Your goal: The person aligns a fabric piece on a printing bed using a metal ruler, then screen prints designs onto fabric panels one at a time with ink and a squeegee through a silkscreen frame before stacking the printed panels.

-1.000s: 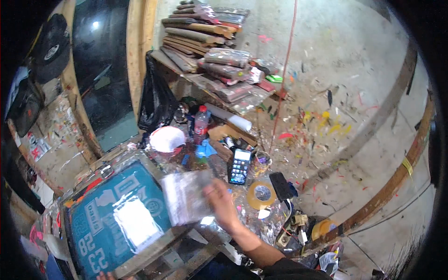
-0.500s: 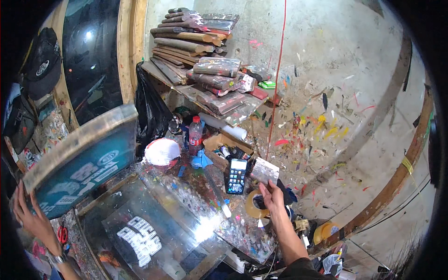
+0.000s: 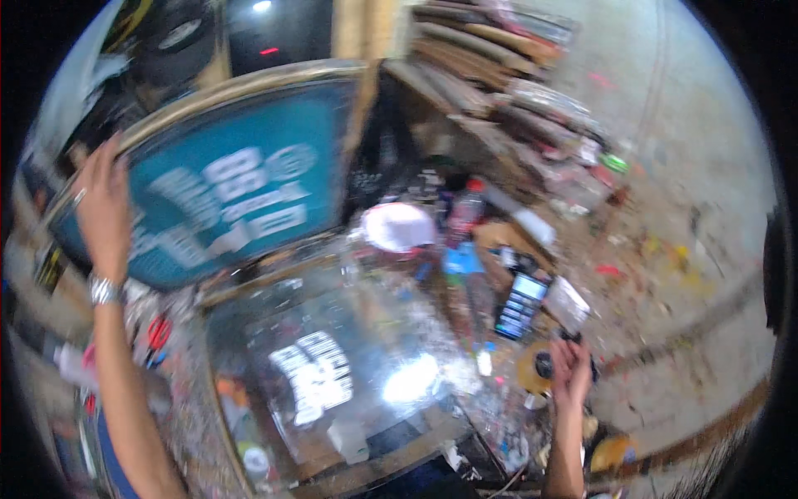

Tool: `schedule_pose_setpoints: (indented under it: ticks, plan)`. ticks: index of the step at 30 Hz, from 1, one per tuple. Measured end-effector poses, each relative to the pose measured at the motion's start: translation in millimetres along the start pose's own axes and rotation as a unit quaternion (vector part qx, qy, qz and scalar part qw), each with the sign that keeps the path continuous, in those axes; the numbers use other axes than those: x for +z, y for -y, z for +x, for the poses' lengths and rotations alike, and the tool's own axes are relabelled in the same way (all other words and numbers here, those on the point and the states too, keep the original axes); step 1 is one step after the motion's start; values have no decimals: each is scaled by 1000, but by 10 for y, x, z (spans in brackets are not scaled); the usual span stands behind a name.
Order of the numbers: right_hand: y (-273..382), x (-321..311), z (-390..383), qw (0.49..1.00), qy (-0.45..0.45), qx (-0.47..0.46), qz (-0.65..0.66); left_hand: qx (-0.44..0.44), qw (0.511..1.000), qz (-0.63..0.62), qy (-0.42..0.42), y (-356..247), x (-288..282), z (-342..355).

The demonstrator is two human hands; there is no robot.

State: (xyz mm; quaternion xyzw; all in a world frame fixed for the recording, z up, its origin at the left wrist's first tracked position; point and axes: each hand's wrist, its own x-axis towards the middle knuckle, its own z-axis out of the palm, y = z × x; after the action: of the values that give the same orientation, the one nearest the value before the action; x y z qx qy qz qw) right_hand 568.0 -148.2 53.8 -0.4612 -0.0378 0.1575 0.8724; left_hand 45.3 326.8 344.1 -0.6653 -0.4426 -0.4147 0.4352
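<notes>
The left hand has its fingers curled over the upper left edge of a teal framed screen, a closed grip that holds it tilted up over the left back part of the counter. The screen bears pale block lettering, a round emblem and smaller print, all blurred. Below it, toward the counter's near edge, a glass panel set in a wooden border shows bold white capitals in stacked, slanting lines; a bright glare sits on the panel's right side. By the counter's right edge is the right hand, its fingers partly bent beside a roll of amber tape and just below a pale rectangular piece; blur hides whether this grip has hold of anything. A phone with a lit screen of icons lies just left of that piece. Toward the counter's back edge stand a red-labelled bottle, its print too blurred to make out, and a white rounded object. Red-handled scissors lie left of the panel.
</notes>
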Motion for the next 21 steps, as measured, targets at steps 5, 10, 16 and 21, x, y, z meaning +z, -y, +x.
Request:
schedule_pose_setpoints:
  ticks: [5,10,16,21]
  plan:
    - [-45,45,-732,931,66,-107,-342,-2,976,-217,-32,-417,-14,213]
    - [-378,2015,-1028,750,351,-435,-355,-42,996,-73,-41,-488,-9,-32]
    - [-371,4756,-444,485,165,-765,-391,-28,972,-215,88,-310,-384,-418]
    - [-470,5204,-32,445,161,-777,-414,-164,966,-201,0,48,-672,-1803]
